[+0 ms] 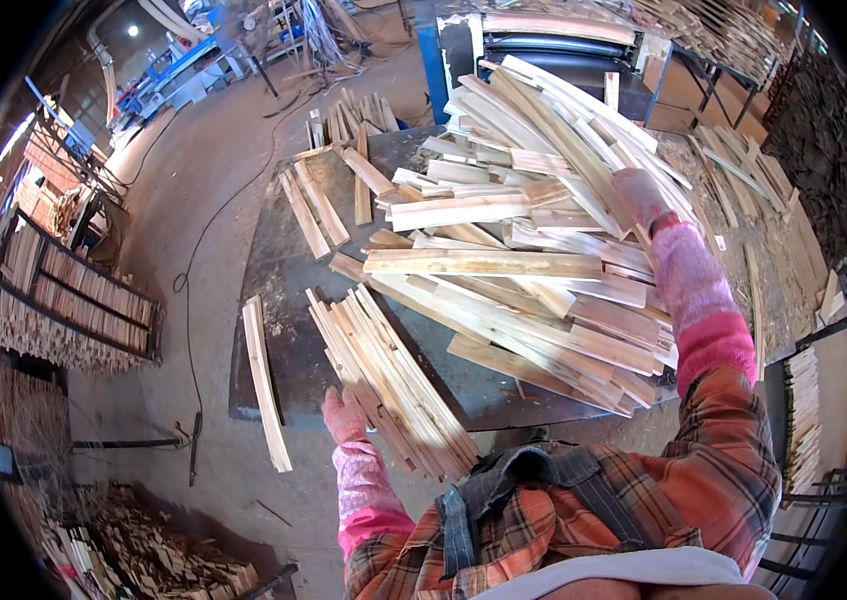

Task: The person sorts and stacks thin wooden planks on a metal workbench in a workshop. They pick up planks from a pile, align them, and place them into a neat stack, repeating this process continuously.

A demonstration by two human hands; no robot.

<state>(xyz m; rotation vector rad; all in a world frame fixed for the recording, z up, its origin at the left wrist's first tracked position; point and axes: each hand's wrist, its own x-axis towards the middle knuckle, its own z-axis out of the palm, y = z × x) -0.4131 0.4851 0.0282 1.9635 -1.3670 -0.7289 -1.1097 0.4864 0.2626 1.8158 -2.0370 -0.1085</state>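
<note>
My right hand (640, 196), in a pinkish glove, reaches to the right side of a big loose pile of wooden slats (483, 210). Its fingers are closed at the near end of a long wooden slat (563, 135) lying slantwise on top. My left hand (344, 415), gloved too, rests against the left edge of a neat stack of wooden slats (393, 375) at the table's near side. Its fingers look extended and seem to hold nothing. A single slat (265, 385) sticks out past the dark table's (293, 270) left edge.
Behind the pile stands a machine with a dark roller (563, 52). More slats (738, 170) lie on a surface to the right. A rack of stacked slats (78, 290) stands at left, and a black cable (191, 300) crosses the floor. Wood scraps (143, 545) fill the lower left.
</note>
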